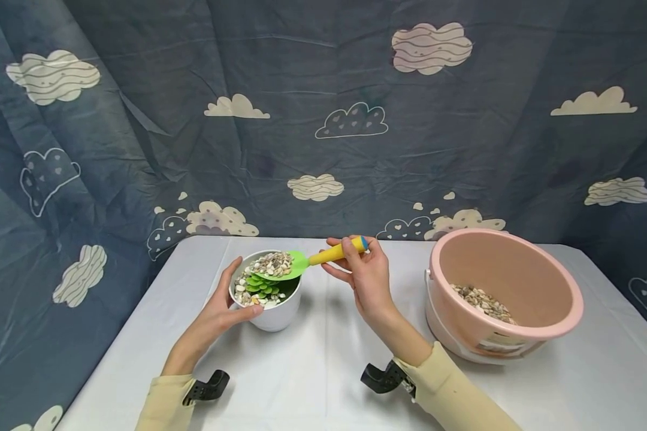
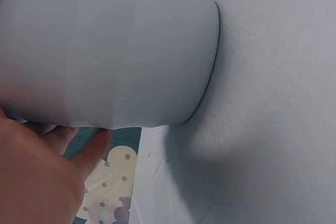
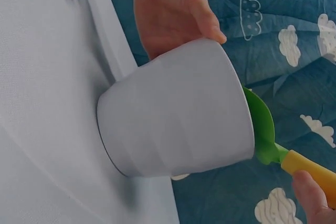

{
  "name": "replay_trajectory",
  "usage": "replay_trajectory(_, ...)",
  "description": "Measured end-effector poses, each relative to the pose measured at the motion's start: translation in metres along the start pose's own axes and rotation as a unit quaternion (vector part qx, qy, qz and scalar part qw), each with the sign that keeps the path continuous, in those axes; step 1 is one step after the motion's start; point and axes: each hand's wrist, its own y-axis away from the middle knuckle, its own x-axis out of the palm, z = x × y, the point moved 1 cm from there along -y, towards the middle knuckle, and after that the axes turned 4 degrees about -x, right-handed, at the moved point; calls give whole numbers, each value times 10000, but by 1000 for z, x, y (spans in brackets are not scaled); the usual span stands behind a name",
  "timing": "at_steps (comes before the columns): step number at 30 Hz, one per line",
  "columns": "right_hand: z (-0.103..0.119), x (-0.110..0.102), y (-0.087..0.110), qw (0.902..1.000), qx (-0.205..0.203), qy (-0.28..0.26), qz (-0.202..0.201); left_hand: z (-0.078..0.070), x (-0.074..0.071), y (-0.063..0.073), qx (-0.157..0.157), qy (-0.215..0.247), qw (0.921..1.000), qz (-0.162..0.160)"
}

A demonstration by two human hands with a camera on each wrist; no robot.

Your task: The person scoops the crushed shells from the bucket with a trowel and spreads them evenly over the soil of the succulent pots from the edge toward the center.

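Note:
A white plant pot (image 1: 275, 317) stands on the table at left, with a green succulent (image 1: 261, 286) and pebbles inside. My left hand (image 1: 215, 311) holds the pot around its side, thumb at the near rim and fingers along the left. In the left wrist view the hand (image 2: 37, 171) lies against the pot wall (image 2: 131, 51). My right hand (image 1: 369, 278) grips a toy shovel by its yellow handle (image 1: 336, 253). Its green blade (image 1: 301, 262), heaped with pebbles (image 1: 277, 264), extends over the pot's opening above the plant. In the right wrist view the blade (image 3: 262, 124) shows beyond the rim.
A pink bucket (image 1: 507, 263) stands at the right of the table, pebbles (image 1: 482, 303) lying in its bottom. White cloth covers the table (image 1: 323, 371). Behind it hangs a dark blue curtain (image 1: 302, 72) with printed clouds.

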Motion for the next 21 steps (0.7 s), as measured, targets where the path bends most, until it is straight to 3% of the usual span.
replay_trajectory(9, -2, 0, 0, 9979, -164, 612, 160, -1, 1, 1, 56, 75, 10000, -12)
replay_trajectory(13, 1, 2, -1, 9938, -423, 970, 350, -2, 0, 1, 34, 48, 10000, -18)
replay_trajectory(21, 6, 7, 0, 9859, -737, 1407, 529, -9, 1, 4, -166, -355, 9991, -167)
